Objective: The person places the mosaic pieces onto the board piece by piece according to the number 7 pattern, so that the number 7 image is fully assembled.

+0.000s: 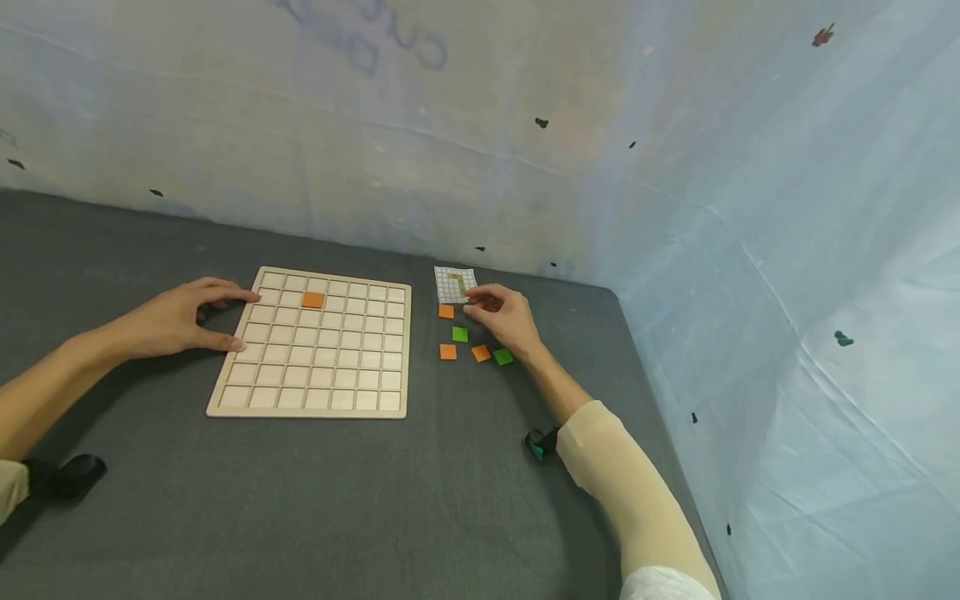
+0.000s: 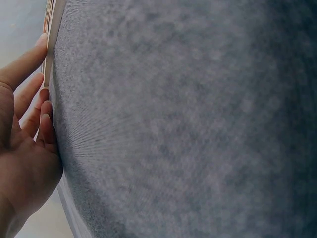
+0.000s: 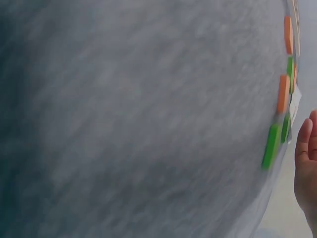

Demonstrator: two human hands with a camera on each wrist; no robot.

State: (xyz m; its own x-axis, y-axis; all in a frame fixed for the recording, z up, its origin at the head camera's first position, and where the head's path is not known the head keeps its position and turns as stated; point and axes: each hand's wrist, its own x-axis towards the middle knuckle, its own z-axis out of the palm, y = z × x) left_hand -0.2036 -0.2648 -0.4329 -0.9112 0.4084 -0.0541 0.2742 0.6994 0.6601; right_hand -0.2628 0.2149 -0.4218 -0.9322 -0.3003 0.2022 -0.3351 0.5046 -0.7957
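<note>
A pale wooden grid board [image 1: 309,414] lies on the dark table, with one orange square tile [image 1: 312,300] in an upper cell. My left hand [image 1: 180,319] rests against its left edge, thumb and index finger spread wide apart; that edge also shows in the left wrist view. At the board's right, my right hand [image 1: 506,318] pinches the lower right corner of a small printed pattern card [image 1: 450,283]. The fingertips partly cover this card. Loose orange tiles [image 1: 447,352] and green tiles [image 1: 460,334] lie below it. One green tile [image 3: 286,129] near the hand shows in the right wrist view.
Behind the table [image 1: 322,500] hangs a pale sheet [image 1: 420,183] with dark specks, and another bluish sheet [image 1: 810,333] closes off the right side. Dark wrist devices sit under both forearms.
</note>
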